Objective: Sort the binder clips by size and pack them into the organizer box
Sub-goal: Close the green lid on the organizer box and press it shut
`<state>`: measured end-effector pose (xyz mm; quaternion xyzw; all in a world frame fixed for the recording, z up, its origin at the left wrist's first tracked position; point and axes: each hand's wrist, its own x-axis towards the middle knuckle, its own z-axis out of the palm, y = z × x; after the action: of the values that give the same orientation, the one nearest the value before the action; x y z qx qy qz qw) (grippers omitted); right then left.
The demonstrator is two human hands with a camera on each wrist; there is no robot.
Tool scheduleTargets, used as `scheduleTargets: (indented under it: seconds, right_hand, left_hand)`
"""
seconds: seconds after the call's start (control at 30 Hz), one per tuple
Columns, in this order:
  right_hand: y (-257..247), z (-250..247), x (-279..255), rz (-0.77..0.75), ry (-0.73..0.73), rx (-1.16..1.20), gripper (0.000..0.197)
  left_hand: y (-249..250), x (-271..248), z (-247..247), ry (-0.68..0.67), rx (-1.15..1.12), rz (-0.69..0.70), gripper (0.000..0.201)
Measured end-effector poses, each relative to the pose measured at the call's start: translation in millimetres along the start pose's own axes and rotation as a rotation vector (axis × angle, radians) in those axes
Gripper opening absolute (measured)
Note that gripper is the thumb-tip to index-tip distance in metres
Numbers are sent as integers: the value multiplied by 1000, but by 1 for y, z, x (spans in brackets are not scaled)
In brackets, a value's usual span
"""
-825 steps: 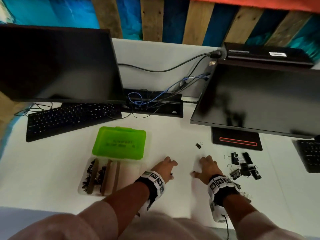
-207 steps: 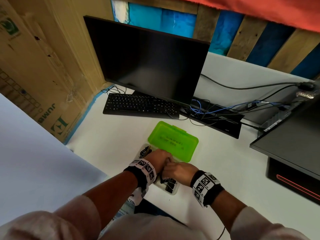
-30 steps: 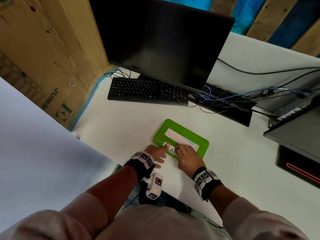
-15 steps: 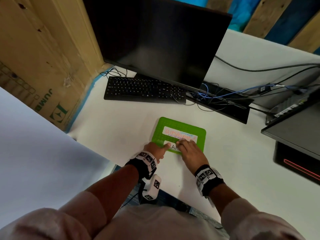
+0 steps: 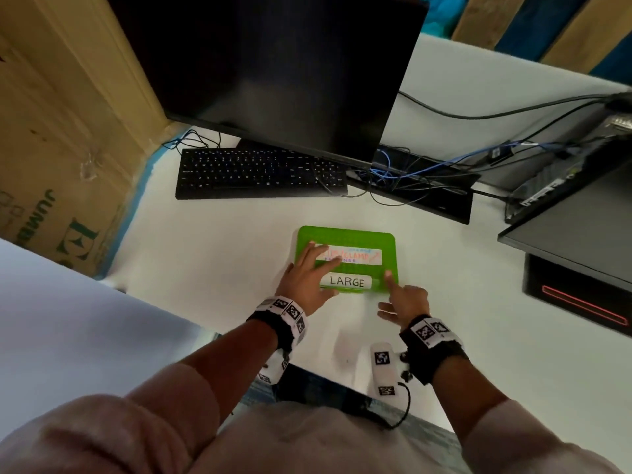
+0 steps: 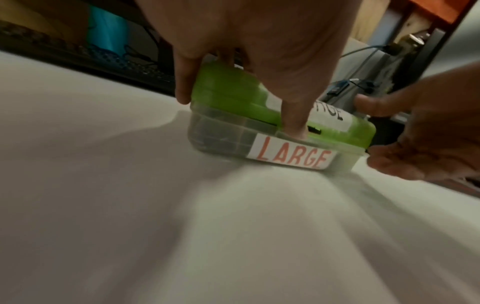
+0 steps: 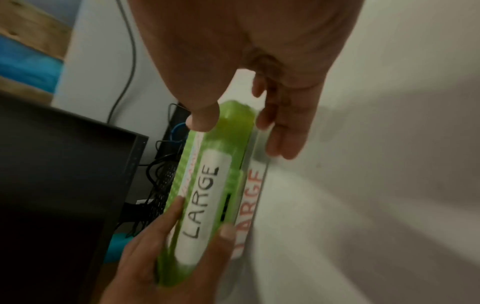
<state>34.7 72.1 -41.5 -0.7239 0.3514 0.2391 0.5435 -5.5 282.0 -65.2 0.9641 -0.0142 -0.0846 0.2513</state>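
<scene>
So the rectangular organizer box with the bright green plastic lid and clear base is lying flat on my white desk, lid down, just ahead of the near edge. My left hand lies over its left half with the fingers spread out straight on top and the thumb down the front wall by the latch slot. My right hand is at the right front corner, thumb on the lid and the other fingers loosely bent just beside the base; I can't tell if they actually touch it.

The white label reading LARGE in black on the lid is easy to read, as is the red LARGE label on the front wall. The coloured label further back is half under my fingers and too smeared to read. Through the clear base I only get dark shapes, so no idea about the clips.

Plenty of bare desk left and right of the box. Behind it sit the black keyboard and the big dark monitor.
</scene>
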Motion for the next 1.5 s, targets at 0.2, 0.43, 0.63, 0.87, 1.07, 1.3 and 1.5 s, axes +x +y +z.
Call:
scheduleTargets:
  seconds: [0.2, 0.43, 0.63, 0.87, 1.07, 1.3, 1.5]
  right_hand:
    - [3, 37, -21, 134, -311, 160, 38]
    - [6, 51, -22, 79, -189, 281, 24]
    - [11, 62, -27, 71, -79, 407, 25]
    - [20, 57, -22, 90, -124, 343, 42]
    - [16, 35, -7, -501, 281, -360, 114]
    - [0, 9, 15, -1197, -85, -1283, 67]
    - [-9, 6, 14, -1295, -103, -1408, 56]
  left_hand:
    - [3, 3, -8, -91, 274, 75, 71]
    - [4, 1, -15, -155, 387, 120, 68]
    - [6, 2, -14, -127, 451, 156, 78]
    - [7, 4, -18, -205, 385, 166, 72]
    - [7, 4, -19, -203, 404, 141, 66]
    - [5, 5, -14, -185, 378, 132, 66]
    - [-1, 4, -8, -59, 428, 180, 64]
